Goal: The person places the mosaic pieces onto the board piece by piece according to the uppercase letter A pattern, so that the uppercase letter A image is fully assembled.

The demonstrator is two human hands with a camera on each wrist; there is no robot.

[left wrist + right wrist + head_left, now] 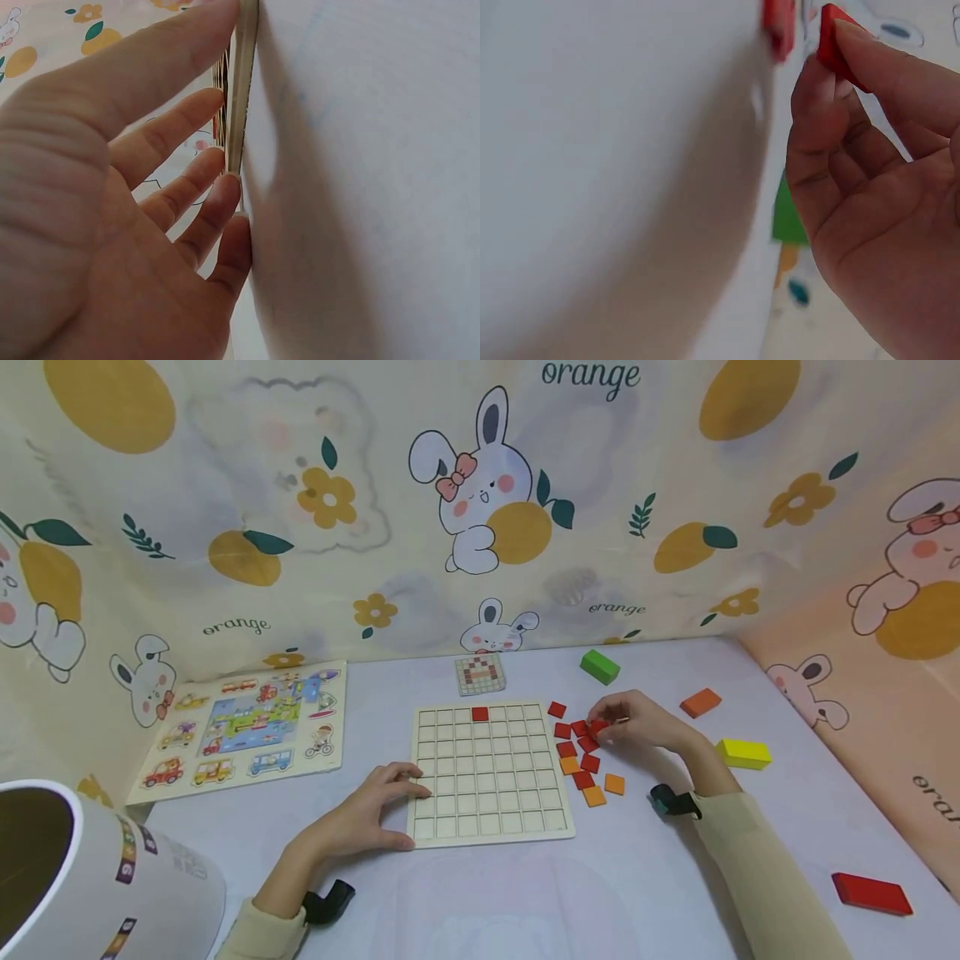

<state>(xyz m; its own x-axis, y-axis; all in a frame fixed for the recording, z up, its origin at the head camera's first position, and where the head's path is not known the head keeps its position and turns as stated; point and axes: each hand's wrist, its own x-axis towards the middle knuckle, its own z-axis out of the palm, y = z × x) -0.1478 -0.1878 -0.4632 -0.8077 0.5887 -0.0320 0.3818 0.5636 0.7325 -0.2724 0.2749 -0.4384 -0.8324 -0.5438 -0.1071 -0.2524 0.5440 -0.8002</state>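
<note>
A wooden grid board (pixel 491 777) lies on the table with one red square tile (pixel 480 714) in its top row. My left hand (pixel 375 810) rests at the board's left edge, fingers extended over the rim and thumb at the lower corner. In the left wrist view, the left hand's fingertips (pixel 225 184) touch the board's side. My right hand (pixel 637 720) pinches a red square tile (pixel 844 49) between thumb and fingers, close over a loose group of red tiles (pixel 566 749) and orange tiles (pixel 594 796) right of the board.
A small pattern card (pixel 480 675) lies behind the board. Green (pixel 600 667), orange (pixel 701 702), yellow (pixel 743 753) and red blocks (pixel 872 893) are spread along the right. A vehicle picture puzzle (pixel 247 727) lies at left, behind a white cylindrical container (pixel 150 877).
</note>
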